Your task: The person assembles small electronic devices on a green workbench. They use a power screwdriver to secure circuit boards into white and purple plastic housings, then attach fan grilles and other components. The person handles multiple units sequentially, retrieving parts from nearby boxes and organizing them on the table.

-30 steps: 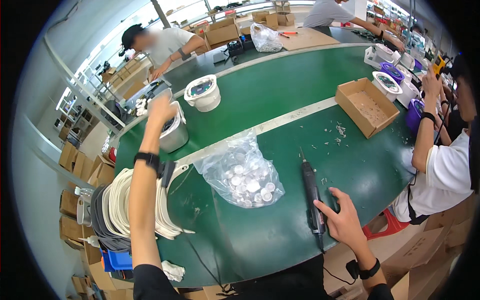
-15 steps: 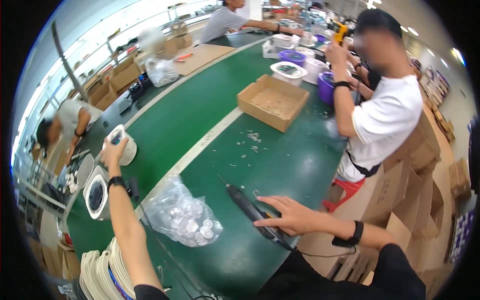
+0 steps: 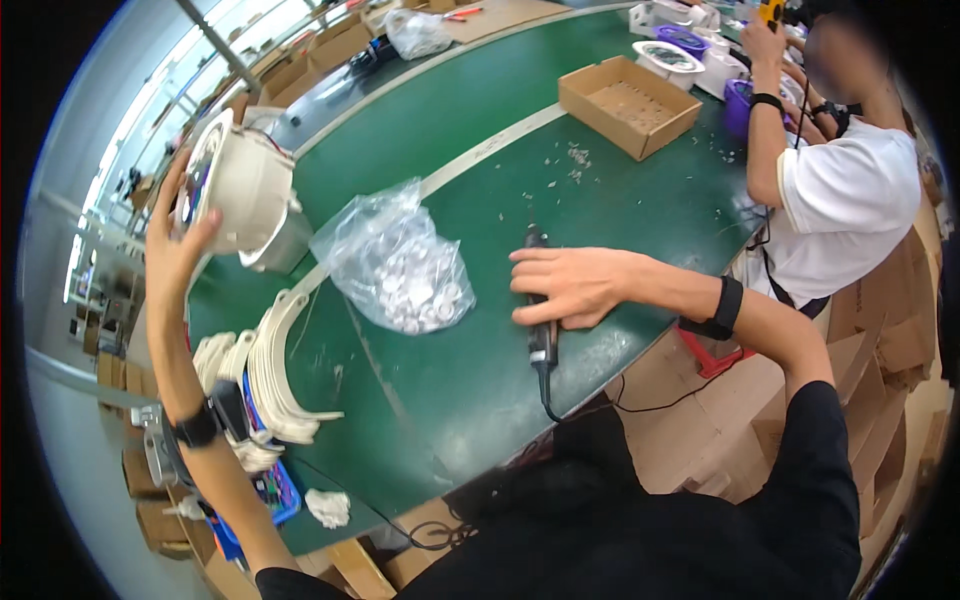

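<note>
My left hand (image 3: 178, 240) grips the rim of a white plastic tub-shaped housing (image 3: 253, 190), thumb and fingers spread around its open end. The housing is tilted on its side, and wires or parts inside show only in part. Below it, a second white tub (image 3: 284, 243) stands on the table. My right hand (image 3: 580, 285) lies over a black corded electric screwdriver (image 3: 543, 345), fingers closed across its body. The screwdriver rests on the green table, its tip directed away from me. Left of it lies a clear plastic bag (image 3: 405, 270) of small white round parts.
Curved cream plastic pieces (image 3: 277, 365) are stacked at the left table edge, near a blue tray (image 3: 275, 492). An open cardboard box (image 3: 630, 105) sits farther back, with small scraps before it. A co-worker in a white shirt (image 3: 850, 190) works at the right beside white and purple tubs.
My left hand has lifted a white housing off the table and brought it nearer. My right hand's fingers have closed over the screwdriver, now turned more upright in view. The view has shifted.
</note>
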The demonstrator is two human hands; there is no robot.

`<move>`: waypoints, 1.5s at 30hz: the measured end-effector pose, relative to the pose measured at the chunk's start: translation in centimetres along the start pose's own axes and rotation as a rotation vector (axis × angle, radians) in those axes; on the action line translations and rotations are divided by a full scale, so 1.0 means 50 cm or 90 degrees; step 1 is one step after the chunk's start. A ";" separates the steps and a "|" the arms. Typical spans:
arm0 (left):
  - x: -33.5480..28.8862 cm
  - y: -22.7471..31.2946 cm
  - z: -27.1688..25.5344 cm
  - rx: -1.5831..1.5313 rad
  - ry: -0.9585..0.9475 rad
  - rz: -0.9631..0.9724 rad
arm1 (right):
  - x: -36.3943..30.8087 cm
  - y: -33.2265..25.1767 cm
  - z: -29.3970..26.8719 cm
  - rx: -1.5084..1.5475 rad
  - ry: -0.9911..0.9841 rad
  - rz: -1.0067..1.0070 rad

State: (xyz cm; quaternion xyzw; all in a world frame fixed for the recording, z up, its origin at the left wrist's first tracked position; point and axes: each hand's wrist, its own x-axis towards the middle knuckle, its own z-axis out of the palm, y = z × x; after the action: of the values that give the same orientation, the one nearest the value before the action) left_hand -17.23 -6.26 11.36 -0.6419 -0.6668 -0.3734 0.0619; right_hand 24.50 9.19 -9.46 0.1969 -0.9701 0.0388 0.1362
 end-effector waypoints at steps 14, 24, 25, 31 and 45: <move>-0.532 0.270 0.128 -0.013 -0.120 -0.012 | 0.034 -0.205 -0.085 0.818 0.861 0.012; -0.465 0.294 0.186 0.081 -0.189 0.007 | 0.097 -0.268 -0.092 0.978 0.894 0.316; -0.465 0.308 0.179 0.052 -0.171 0.059 | 0.102 -0.276 -0.093 0.971 0.889 0.311; -0.478 0.423 0.255 -0.315 -0.210 0.049 | 0.154 -0.329 -0.096 1.093 0.779 0.187; -0.543 0.468 0.421 -0.396 -0.047 -0.123 | -0.044 -0.543 -0.091 0.145 0.872 0.814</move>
State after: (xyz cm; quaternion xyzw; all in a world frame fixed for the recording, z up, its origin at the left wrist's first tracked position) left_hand 16.79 -18.48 -9.14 -0.5768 -0.5804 -0.5401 -0.1970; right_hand 38.25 -14.37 -5.11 -0.4263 -0.5932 0.3081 0.6094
